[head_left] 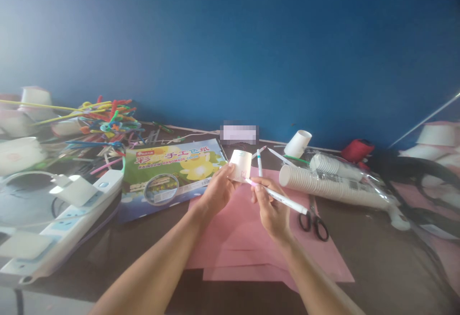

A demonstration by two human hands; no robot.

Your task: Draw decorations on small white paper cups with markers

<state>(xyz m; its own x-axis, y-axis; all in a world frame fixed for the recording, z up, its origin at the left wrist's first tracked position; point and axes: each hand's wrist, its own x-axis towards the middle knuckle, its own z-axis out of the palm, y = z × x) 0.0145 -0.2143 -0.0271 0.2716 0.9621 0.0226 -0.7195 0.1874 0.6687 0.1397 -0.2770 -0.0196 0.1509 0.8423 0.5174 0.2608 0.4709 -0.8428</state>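
My left hand [222, 184] is closed around a small white paper cup [239, 161], holding it above pink paper sheets [237, 231]. Faint pink and green marks show on the cup's side. My right hand [270, 205] grips a white marker [285, 199], its pink tip touching or very near the lower right of the cup. Beneath and to the right of that hand lie scissors with black handles [313, 225], partly over the pink paper. Past the cup, another marker with a teal band [259, 159] rests on the table.
Left of my hands lies a colour-paper pack [187, 162] with a tape roll [161, 189] on it. A power strip [68, 224] and colourful pipe cleaners [111, 118] are farther left. Stacked paper cups in plastic [334, 185], a lone cup [298, 143] and a red object [357, 150] stand right.
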